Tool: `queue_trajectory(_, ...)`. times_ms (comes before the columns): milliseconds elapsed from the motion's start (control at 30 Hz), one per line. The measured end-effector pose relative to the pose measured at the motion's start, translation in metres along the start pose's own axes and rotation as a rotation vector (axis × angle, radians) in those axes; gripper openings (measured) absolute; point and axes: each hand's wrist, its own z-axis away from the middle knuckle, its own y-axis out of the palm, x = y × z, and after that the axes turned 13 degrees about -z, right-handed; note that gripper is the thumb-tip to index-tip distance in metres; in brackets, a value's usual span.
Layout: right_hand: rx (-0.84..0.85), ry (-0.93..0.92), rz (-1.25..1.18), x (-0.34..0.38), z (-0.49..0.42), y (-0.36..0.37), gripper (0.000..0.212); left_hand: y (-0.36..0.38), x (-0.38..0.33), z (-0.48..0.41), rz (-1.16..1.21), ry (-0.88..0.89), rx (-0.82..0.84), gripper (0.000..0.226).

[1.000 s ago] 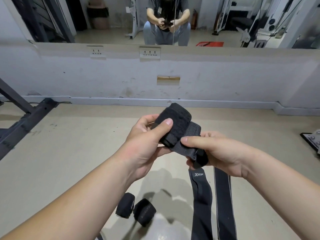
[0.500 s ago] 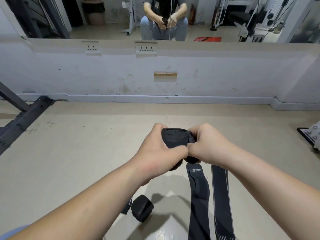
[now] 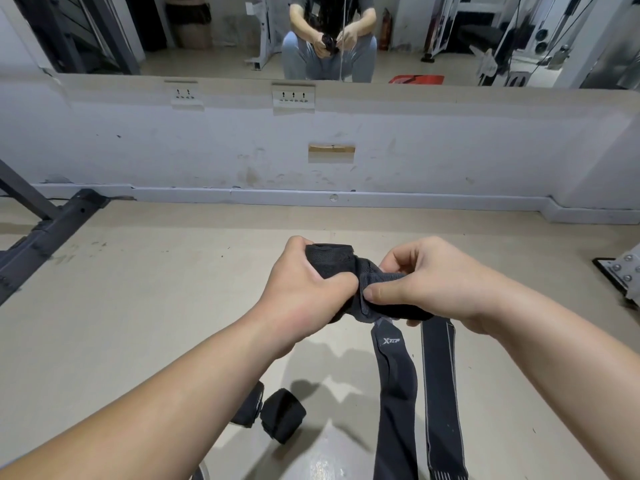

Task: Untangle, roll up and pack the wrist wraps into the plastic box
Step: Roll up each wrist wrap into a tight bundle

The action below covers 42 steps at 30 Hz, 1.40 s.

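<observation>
A pale concrete floor (image 3: pixel 138 323) fills most of the view and runs up to a scuffed white wall (image 3: pixel 138 150). Along the top of the wall is a mirror (image 3: pixel 225 36), which reflects a seated person holding something dark in both hands. A dark steel frame (image 3: pixel 52 230) slants in from the left edge.

Both forearms reach in from below and meet at centre. The left hand (image 3: pixel 304 289) is curled round the thick wound part of a black wrist wrap (image 3: pixel 332 259), held above the floor. The right hand (image 3: pixel 433 285) pinches the wrap's loose flap, with its thumb pressed on top and its fingers (image 3: pixel 398 258) bent over the far side. Neither hand is open, and the two hands are touching.

Below the hands, two long unrolled wraps run towards the bottom edge side by side. They are the logo strap (image 3: pixel 394 393), printed with white lettering, and just right of it the grey-edged strap (image 3: pixel 440 393). Their upper ends disappear under the hands, and it cannot be told whether either joins the held wrap.

Left of them, two rolled wraps (image 3: pixel 282 415) lie on the floor against each other, with the left forearm partly covering one.

Two socket plates (image 3: pixel 293 97) sit on the wall. A bolted metal plate (image 3: pixel 623 275) shows at the right edge.
</observation>
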Motion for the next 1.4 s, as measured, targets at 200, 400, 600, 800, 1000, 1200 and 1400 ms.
queue_trajectory(200,-0.108,-0.021,-0.066,0.003,0.001,0.012,0.023,0.004,0.004,0.003,-0.020,0.003,-0.019,0.035)
queue_trajectory(400,-0.146,-0.066,-0.301,-0.001,0.002,0.023,0.020,0.007,0.014,0.000,0.079,0.045,-0.047,0.028)
queue_trajectory(600,-0.135,-0.117,-0.423,0.006,0.005,0.027,0.021,0.010,0.014,-0.005,0.116,0.086,-0.041,0.037)
queue_trajectory(800,-0.048,-0.137,-0.403,0.004,0.005,0.030,0.017,0.008,0.010,0.003,-0.056,0.212,-0.108,0.050)
queue_trajectory(1000,0.097,-0.055,-0.501,0.006,0.011,0.027,0.031,-0.001,0.010,0.000,-0.049,0.112,-0.004,0.064)
queue_trajectory(1200,0.112,-0.090,-0.493,0.000,0.008,0.026,0.022,-0.004,0.009,-0.001,0.131,0.017,0.074,0.043)
queue_trajectory(1400,-0.164,-0.156,-0.384,-0.017,-0.006,0.042,0.032,0.007,0.012,0.001,0.268,0.024,0.194,0.109)
